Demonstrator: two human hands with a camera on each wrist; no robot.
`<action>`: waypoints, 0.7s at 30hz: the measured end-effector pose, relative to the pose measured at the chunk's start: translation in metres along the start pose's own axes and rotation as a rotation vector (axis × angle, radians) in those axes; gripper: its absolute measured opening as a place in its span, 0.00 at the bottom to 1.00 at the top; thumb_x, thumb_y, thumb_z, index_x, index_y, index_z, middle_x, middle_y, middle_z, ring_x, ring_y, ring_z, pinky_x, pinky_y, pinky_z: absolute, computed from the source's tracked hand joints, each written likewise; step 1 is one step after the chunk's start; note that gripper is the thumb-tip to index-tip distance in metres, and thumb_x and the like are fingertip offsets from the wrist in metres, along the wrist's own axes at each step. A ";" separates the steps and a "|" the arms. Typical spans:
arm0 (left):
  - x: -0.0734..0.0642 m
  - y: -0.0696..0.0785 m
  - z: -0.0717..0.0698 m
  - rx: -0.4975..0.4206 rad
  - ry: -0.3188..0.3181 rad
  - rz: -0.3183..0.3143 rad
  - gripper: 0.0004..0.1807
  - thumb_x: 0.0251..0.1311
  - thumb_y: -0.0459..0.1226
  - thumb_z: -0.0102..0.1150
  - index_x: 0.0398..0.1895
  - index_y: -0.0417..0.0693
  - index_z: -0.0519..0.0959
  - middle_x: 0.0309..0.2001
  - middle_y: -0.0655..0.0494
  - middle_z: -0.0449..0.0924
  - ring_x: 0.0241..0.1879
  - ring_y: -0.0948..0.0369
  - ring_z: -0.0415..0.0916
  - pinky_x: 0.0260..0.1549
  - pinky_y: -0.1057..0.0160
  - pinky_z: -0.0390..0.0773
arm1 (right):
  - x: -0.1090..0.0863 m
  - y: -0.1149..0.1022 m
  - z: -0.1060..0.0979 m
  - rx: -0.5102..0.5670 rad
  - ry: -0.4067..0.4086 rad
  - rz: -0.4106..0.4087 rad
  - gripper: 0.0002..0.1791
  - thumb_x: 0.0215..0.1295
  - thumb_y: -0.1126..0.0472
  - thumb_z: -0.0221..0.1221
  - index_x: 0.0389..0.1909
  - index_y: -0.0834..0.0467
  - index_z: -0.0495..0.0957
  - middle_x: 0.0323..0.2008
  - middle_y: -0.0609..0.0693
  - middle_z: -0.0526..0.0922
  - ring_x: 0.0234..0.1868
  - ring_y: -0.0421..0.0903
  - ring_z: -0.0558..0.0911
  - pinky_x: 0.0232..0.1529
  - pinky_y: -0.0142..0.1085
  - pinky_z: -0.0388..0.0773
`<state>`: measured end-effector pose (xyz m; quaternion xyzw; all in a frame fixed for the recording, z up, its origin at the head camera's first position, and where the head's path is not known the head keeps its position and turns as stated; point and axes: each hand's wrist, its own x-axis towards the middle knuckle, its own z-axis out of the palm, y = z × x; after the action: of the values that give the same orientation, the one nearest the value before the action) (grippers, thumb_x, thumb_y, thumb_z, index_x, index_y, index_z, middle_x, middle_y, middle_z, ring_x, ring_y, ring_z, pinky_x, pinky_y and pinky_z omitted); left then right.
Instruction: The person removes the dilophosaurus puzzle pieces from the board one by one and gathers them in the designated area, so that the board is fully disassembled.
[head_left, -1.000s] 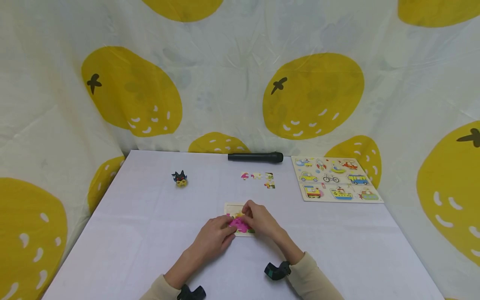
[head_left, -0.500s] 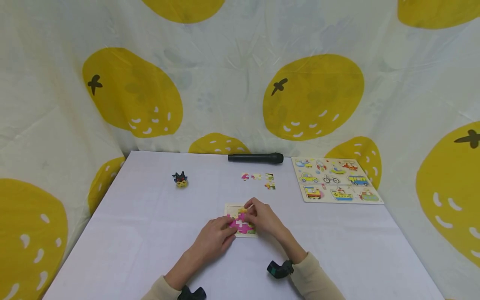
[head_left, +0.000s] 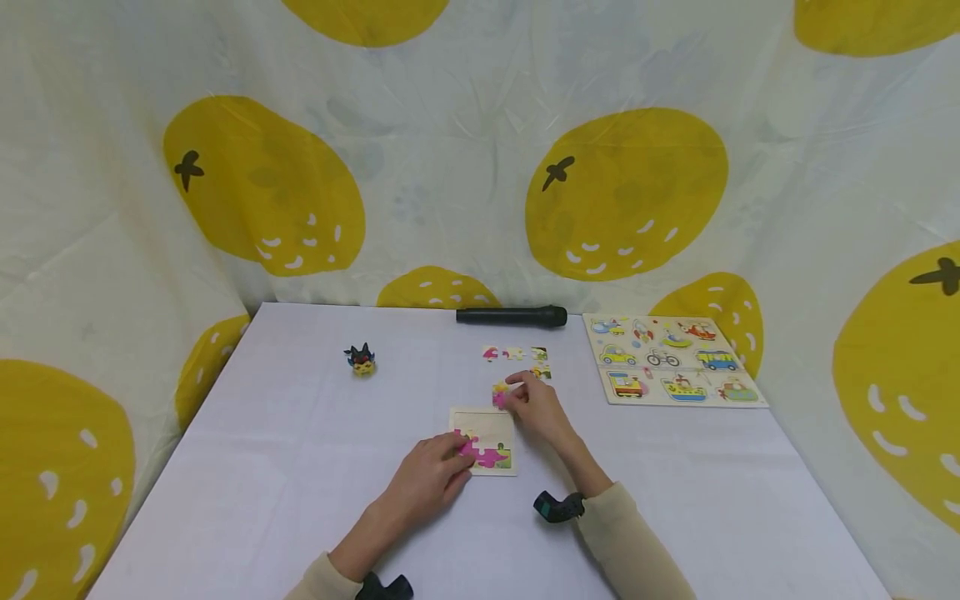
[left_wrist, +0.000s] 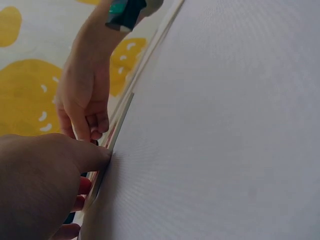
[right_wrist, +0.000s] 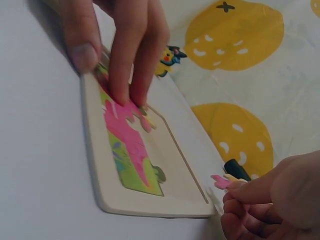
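A small wooden puzzle tray (head_left: 495, 423) lies in front of me, with joined pink and green puzzle pieces (right_wrist: 132, 137) along its near and left parts. My left hand (head_left: 429, 473) rests on the tray's left side. Its fingers press down on the pink pieces and its thumb touches the near edge. Just beyond the tray's far right corner, my right hand (head_left: 542, 410) pinches a pink and yellow puzzle piece (head_left: 499, 396) between thumb and fingers. In the right wrist view, that piece (right_wrist: 220, 181) sticks out past the thumb tip. The far right part of the tray shows bare wood.
Several loose puzzle pieces (head_left: 513, 353) lie beyond my right hand. A black microphone (head_left: 512, 317) stands along the table's back edge. At the right is a vehicle puzzle board (head_left: 652, 377); a small dark and yellow toy figure (head_left: 361, 360) is at the back left.
My right hand has lifted the pink and yellow piece out of the tray and moved away from me, past its far edge. My left hand has stayed in place.
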<state>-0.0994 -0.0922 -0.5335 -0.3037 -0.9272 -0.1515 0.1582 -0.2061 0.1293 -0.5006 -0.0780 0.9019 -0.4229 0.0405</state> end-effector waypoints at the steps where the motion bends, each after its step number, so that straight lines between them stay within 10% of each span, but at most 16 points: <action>1: 0.000 0.000 0.000 -0.001 -0.002 -0.001 0.13 0.61 0.45 0.67 0.47 0.54 0.88 0.56 0.54 0.82 0.58 0.56 0.78 0.57 0.53 0.80 | 0.003 0.002 -0.001 0.001 0.011 0.001 0.16 0.65 0.64 0.63 0.53 0.60 0.77 0.33 0.52 0.85 0.28 0.42 0.77 0.28 0.31 0.74; 21: 0.000 0.001 -0.002 -0.021 -0.066 -0.027 0.14 0.65 0.46 0.64 0.51 0.54 0.86 0.58 0.54 0.81 0.61 0.56 0.77 0.60 0.53 0.78 | 0.036 0.013 -0.005 -0.124 0.092 0.089 0.18 0.70 0.63 0.58 0.59 0.63 0.76 0.38 0.56 0.84 0.34 0.47 0.78 0.37 0.37 0.77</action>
<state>-0.0982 -0.0920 -0.5313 -0.2978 -0.9343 -0.1533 0.1224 -0.2437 0.1350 -0.5081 -0.0207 0.9298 -0.3673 0.0128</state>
